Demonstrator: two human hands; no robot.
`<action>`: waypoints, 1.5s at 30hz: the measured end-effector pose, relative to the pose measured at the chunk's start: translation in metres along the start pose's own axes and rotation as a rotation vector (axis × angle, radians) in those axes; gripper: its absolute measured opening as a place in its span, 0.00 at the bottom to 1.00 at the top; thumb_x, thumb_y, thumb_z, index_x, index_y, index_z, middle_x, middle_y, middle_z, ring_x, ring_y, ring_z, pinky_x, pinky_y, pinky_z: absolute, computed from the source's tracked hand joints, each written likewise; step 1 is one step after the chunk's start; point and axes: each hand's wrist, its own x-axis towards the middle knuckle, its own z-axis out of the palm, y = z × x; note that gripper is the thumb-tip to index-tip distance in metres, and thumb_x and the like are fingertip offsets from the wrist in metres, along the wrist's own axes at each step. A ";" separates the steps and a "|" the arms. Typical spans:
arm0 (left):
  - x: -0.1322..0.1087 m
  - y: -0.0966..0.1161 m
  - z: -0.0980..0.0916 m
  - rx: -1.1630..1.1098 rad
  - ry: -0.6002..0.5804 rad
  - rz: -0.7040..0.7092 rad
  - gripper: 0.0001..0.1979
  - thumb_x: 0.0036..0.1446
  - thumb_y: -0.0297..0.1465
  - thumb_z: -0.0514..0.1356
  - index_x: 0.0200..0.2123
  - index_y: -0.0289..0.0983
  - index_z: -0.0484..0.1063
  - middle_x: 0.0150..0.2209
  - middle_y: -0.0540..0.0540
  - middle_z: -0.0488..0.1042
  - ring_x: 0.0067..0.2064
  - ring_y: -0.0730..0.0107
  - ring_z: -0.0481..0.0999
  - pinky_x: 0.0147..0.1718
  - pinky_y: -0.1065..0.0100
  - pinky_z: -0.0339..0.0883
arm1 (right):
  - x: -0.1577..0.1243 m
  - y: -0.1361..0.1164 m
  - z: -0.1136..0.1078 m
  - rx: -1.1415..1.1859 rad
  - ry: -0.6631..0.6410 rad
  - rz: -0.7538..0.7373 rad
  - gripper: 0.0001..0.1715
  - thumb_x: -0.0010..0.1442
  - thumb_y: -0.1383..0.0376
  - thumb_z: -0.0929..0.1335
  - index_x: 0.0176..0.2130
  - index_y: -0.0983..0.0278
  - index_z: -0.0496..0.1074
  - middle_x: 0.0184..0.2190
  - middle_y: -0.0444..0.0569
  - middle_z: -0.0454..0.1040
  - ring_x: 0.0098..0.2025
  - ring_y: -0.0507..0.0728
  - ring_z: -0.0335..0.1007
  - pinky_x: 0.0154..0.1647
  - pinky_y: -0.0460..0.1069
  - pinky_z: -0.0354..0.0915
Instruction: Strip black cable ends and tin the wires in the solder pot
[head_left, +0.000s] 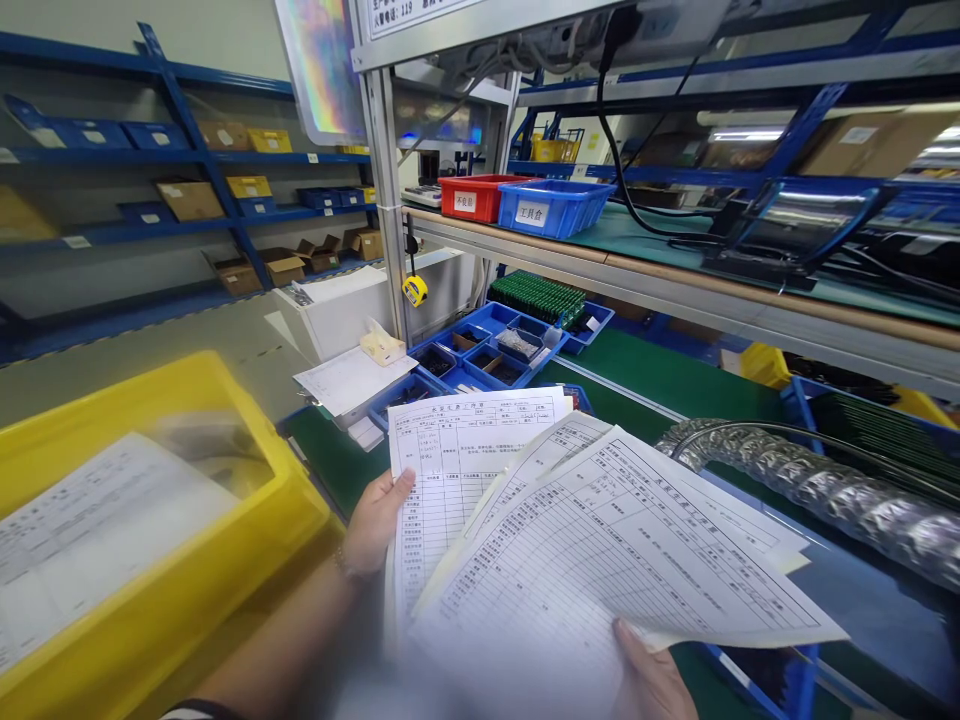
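Observation:
Fanned out before me are several printed paper forms with tables and some handwriting. My left hand grips the left sheets at their edge, thumb on top and fingers hidden behind. At the lower right my right hand pinches the bottom edge of the right-hand sheets, its thumb over the paper. The sheets overlap in the middle and tilt apart toward the top.
A yellow bin with papers stands at left. Blue divided trays of small parts and green circuit boards lie on the green bench. A silver foil duct crosses at right. Red and blue boxes sit on the shelf above.

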 end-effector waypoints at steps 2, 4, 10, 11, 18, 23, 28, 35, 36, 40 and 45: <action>0.000 0.000 -0.001 -0.010 -0.009 -0.005 0.19 0.51 0.37 0.57 0.44 0.34 0.69 0.42 0.39 0.74 0.41 0.57 0.73 0.38 0.58 0.69 | 0.000 0.001 -0.002 -0.019 0.000 -0.022 0.32 0.50 0.56 0.67 0.54 0.56 0.59 0.50 0.46 0.66 0.51 0.62 0.62 0.52 0.55 0.61; -0.001 0.000 -0.001 -0.022 -0.022 -0.004 0.18 0.52 0.36 0.56 0.45 0.33 0.68 0.42 0.39 0.74 0.42 0.57 0.73 0.38 0.58 0.69 | 0.000 0.002 -0.003 -0.021 -0.004 -0.038 0.27 0.49 0.56 0.67 0.50 0.57 0.65 0.47 0.46 0.69 0.50 0.63 0.63 0.52 0.56 0.61; -0.003 0.003 0.002 -0.045 -0.026 -0.007 0.19 0.52 0.35 0.57 0.46 0.32 0.67 0.41 0.38 0.74 0.44 0.56 0.72 0.39 0.58 0.69 | -0.001 0.000 -0.003 0.050 0.057 0.012 0.09 0.38 0.57 0.73 0.22 0.58 0.74 0.20 0.46 0.74 0.34 0.63 0.71 0.47 0.57 0.64; -0.003 0.004 0.003 -0.046 -0.025 -0.007 0.19 0.52 0.35 0.57 0.45 0.32 0.67 0.42 0.38 0.74 0.44 0.56 0.72 0.39 0.58 0.69 | -0.002 0.000 -0.003 0.055 0.082 -0.001 0.09 0.37 0.57 0.74 0.22 0.58 0.74 0.20 0.45 0.74 0.34 0.63 0.71 0.46 0.56 0.64; -0.004 0.004 0.002 -0.019 -0.013 -0.050 0.20 0.53 0.35 0.57 0.47 0.33 0.65 0.42 0.39 0.73 0.43 0.57 0.72 0.38 0.60 0.70 | -0.002 0.006 -0.006 0.111 0.056 -0.010 0.09 0.37 0.60 0.74 0.20 0.60 0.72 0.24 0.45 0.76 0.37 0.62 0.70 0.41 0.54 0.66; -0.004 0.003 -0.001 0.004 0.002 -0.074 0.21 0.52 0.36 0.57 0.49 0.33 0.64 0.42 0.40 0.73 0.43 0.58 0.73 0.37 0.61 0.70 | 0.000 0.010 -0.007 0.115 0.103 -0.009 0.12 0.32 0.60 0.75 0.21 0.62 0.73 0.21 0.47 0.75 0.31 0.63 0.71 0.33 0.54 0.68; -0.002 0.004 -0.002 0.027 0.041 -0.088 0.22 0.51 0.37 0.58 0.49 0.34 0.64 0.42 0.41 0.73 0.42 0.60 0.73 0.37 0.63 0.70 | -0.004 0.007 -0.001 0.147 0.159 -0.011 0.14 0.32 0.62 0.75 0.24 0.63 0.74 0.24 0.48 0.76 0.38 0.66 0.70 0.34 0.55 0.67; -0.001 0.002 -0.002 0.025 0.077 -0.109 0.24 0.49 0.36 0.60 0.49 0.34 0.64 0.41 0.40 0.74 0.41 0.59 0.74 0.35 0.63 0.70 | -0.007 0.005 0.002 0.154 0.139 -0.071 0.13 0.31 0.63 0.75 0.24 0.61 0.74 0.23 0.48 0.75 0.41 0.66 0.68 0.35 0.54 0.66; -0.001 0.002 -0.002 0.024 0.078 -0.107 0.24 0.49 0.37 0.60 0.49 0.34 0.64 0.40 0.40 0.74 0.40 0.59 0.74 0.35 0.63 0.70 | -0.008 0.004 0.003 0.138 0.123 -0.073 0.13 0.32 0.62 0.75 0.23 0.61 0.74 0.23 0.48 0.75 0.40 0.66 0.69 0.35 0.54 0.66; -0.001 0.000 -0.003 0.089 0.059 -0.096 0.27 0.47 0.39 0.60 0.49 0.33 0.64 0.40 0.38 0.74 0.38 0.57 0.74 0.32 0.62 0.70 | -0.013 -0.003 0.015 0.106 0.001 -0.066 0.15 0.36 0.62 0.75 0.29 0.62 0.75 0.29 0.49 0.76 0.40 0.64 0.70 0.42 0.56 0.64; 0.003 0.000 0.002 0.219 0.064 -0.025 0.29 0.42 0.42 0.62 0.46 0.32 0.68 0.37 0.38 0.75 0.35 0.55 0.75 0.29 0.62 0.70 | -0.012 -0.013 0.035 0.047 -0.251 -0.102 0.17 0.45 0.62 0.71 0.38 0.63 0.74 0.37 0.53 0.75 0.40 0.62 0.70 0.46 0.58 0.61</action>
